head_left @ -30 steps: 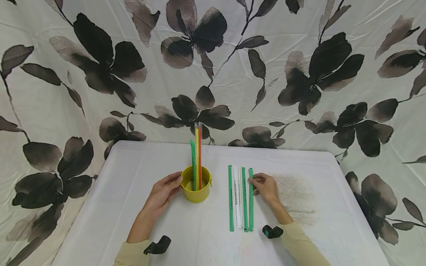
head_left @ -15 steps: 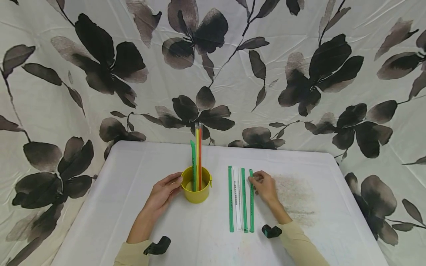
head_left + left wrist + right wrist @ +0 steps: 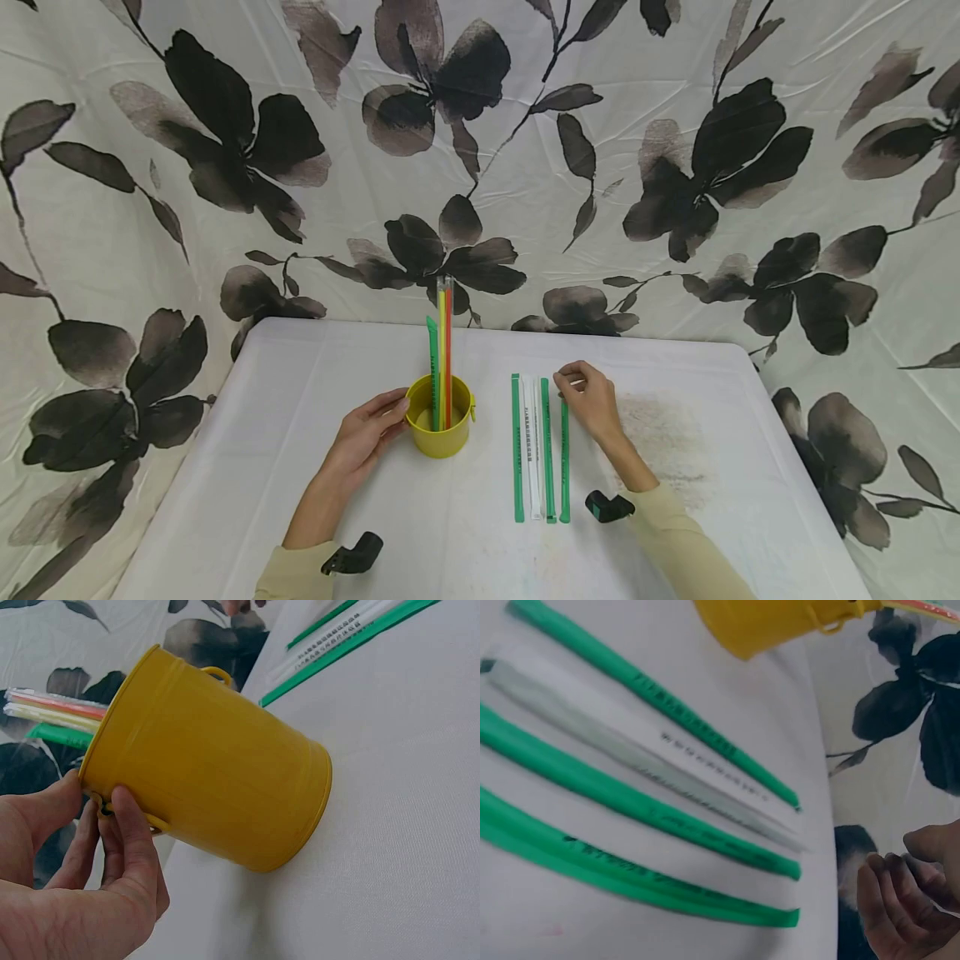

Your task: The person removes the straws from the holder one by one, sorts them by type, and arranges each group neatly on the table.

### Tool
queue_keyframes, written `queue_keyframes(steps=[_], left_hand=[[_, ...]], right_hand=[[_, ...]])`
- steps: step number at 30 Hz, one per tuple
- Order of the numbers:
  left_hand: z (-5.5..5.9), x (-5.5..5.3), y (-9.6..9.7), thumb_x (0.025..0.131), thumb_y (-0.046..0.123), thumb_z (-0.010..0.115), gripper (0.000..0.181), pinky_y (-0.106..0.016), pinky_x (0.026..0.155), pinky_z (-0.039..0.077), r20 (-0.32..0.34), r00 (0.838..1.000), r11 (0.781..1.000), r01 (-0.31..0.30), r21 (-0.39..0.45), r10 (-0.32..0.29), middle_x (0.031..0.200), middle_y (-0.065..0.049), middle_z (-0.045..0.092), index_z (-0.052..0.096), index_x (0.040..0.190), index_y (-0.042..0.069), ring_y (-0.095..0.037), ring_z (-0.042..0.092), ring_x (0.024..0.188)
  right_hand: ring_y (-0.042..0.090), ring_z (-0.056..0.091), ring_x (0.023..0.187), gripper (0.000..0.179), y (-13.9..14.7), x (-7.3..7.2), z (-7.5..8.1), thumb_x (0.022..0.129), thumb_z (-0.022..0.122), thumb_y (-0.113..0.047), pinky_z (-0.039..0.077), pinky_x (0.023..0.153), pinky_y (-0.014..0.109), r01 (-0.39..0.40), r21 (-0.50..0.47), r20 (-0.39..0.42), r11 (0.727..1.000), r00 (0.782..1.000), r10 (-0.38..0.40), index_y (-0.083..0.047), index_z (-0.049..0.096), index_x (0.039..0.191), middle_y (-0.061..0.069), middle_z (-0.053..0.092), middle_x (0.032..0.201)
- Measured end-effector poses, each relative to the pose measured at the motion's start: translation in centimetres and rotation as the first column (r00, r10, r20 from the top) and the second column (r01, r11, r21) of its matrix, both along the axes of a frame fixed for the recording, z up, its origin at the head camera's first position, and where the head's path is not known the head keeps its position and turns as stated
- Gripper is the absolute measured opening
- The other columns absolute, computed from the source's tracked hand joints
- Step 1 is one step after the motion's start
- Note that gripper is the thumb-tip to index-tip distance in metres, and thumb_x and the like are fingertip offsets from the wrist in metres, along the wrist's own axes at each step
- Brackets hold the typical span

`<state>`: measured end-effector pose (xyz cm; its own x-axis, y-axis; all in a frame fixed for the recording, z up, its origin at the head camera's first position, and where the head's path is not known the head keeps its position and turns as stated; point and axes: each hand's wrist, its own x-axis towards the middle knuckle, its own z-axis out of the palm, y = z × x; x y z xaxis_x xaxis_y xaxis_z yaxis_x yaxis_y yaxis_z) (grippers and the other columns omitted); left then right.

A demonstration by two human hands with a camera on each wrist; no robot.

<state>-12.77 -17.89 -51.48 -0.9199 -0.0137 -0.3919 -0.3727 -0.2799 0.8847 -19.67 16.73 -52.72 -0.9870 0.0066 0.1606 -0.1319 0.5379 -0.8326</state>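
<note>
My left hand (image 3: 367,442) holds the yellow bucket (image 3: 440,443) by its side; in the left wrist view the thumb is at the rim and fingers curl at the small ear (image 3: 157,823). Upright in the bucket stand a green wrapped straw (image 3: 433,375) and clear-wrapped yellow and red straws (image 3: 448,358). My right hand (image 3: 594,404) hovers near the far end of the rightmost green straw (image 3: 565,475); the right wrist view shows its fingers loosely bent, holding nothing, apart from the straws. Left of that straw lie another green straw (image 3: 548,450), white-wrapped straws (image 3: 532,450) and a third green straw (image 3: 517,450).
A white cloth covers the table (image 3: 300,375), with a brownish stain (image 3: 667,442) right of the right hand. Behind it hangs a floral curtain (image 3: 555,50). Black wrist cameras sit on the left forearm (image 3: 354,554) and right forearm (image 3: 609,507).
My right hand has let go of the rightmost green straw and moved slightly up and away past its far end. The left hand and bucket have stayed in place.
</note>
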Motion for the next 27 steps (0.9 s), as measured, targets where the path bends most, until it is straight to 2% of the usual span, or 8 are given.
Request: queue_keyframes(steps=[11,23,27], left_hand=[[0.1,0.0,0.0,0.103,0.009,0.064,0.047,-0.021,0.095,0.055,-0.010,1.000,1.000,0.004,-0.007,-0.004,0.141,-0.013,0.056,0.051,0.146,-0.002,-0.014,0.063,0.113],[0.0,0.0,0.0,0.103,0.010,0.064,0.047,-0.022,0.097,0.055,-0.016,1.000,1.000,0.012,-0.010,-0.012,0.140,-0.013,0.056,0.050,0.146,-0.003,-0.014,0.063,0.113],[0.0,0.1,0.0,0.103,0.010,0.065,0.047,-0.022,0.096,0.055,-0.016,1.000,1.000,0.012,-0.003,-0.012,0.139,-0.012,0.057,0.050,0.146,-0.002,-0.013,0.063,0.112]], right_hand=[[0.038,0.072,0.085,0.017,-1.5,-0.8,3.2,0.101,0.068,-0.013,0.063,0.067,0.030,-0.064,-0.062,-0.069,0.996,0.996,0.060,0.002,0.069,0.110,0.018,0.072,0.099],[0.030,0.073,0.085,0.017,-3.7,-1.0,6.7,0.100,0.070,-0.011,0.062,0.076,0.030,-0.142,-0.078,-0.160,0.987,0.979,0.128,0.001,0.070,0.111,0.016,0.073,0.098],[0.029,0.072,0.088,0.016,-4.6,-0.9,7.7,0.100,0.069,-0.012,0.062,0.080,0.034,-0.161,-0.083,-0.183,0.983,0.973,0.144,0.000,0.070,0.110,0.015,0.073,0.098]])
